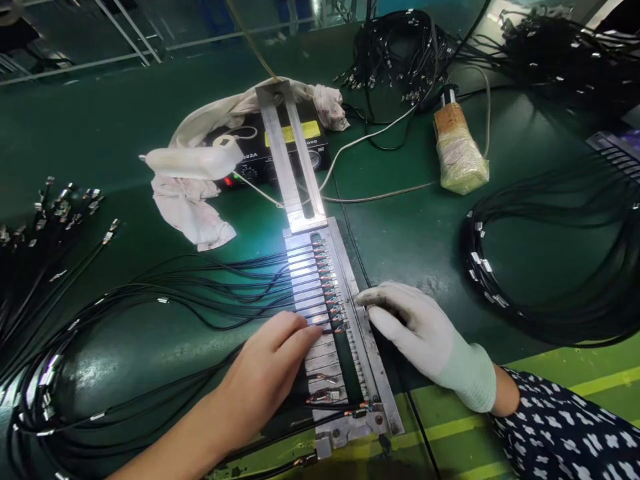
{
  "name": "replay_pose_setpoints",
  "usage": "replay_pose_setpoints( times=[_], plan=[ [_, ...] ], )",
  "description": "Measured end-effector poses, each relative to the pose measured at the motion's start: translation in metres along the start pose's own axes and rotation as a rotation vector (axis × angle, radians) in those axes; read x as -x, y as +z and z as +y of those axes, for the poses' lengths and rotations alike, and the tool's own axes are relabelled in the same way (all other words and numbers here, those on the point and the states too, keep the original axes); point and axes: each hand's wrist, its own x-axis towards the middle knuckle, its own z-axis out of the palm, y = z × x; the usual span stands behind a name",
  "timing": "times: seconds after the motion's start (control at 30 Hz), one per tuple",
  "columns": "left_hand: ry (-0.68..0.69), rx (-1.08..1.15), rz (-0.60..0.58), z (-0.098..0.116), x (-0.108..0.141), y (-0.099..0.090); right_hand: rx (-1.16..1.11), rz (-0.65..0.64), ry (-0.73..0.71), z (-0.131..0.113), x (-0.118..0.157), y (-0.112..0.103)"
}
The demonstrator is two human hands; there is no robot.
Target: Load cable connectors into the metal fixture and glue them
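Observation:
A slotted metal jig [315,360] lies on the green table in front of me. Several black cables [255,290] run into its grooves from the left, their stripped coloured ends and small metal connectors [330,293] lined up along the slot. My bare left hand [265,370] pinches one black cable between thumb and forefinger, close to its connector at the lower end of the row. My right hand [420,333], in a white glove, rests its fingertips by the jig's right edge; thumb and forefinger are slightly apart with nothing visible between them. Loose cable ends [325,393] lie across the lower jig.
Behind the jig sit a black control box [255,147], a white cloth [193,213] and a white bottle-like piece [187,163]. A wrapped tool [460,153] lies back right. Coiled cables [480,247] lie right; more cable bundles [60,207] are at left and back.

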Motion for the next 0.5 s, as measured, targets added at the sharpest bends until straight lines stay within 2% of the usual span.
replay_pose_setpoints(
  times=[0.13, 0.33, 0.5],
  plan=[
    [0.089, -0.158, 0.025, 0.0006, -0.0006, -0.001, -0.006, -0.006, 0.009, 0.0001, -0.0006, -0.0006],
    [0.047, 0.012, 0.036, 0.0002, -0.001, 0.0019, 0.02, -0.006, -0.002, -0.0006, -0.0016, -0.0006],
    [0.08, -0.065, 0.043, -0.0012, 0.0074, 0.0028, 0.017, -0.01, -0.002, 0.0002, -0.0025, -0.0005]
  ],
)
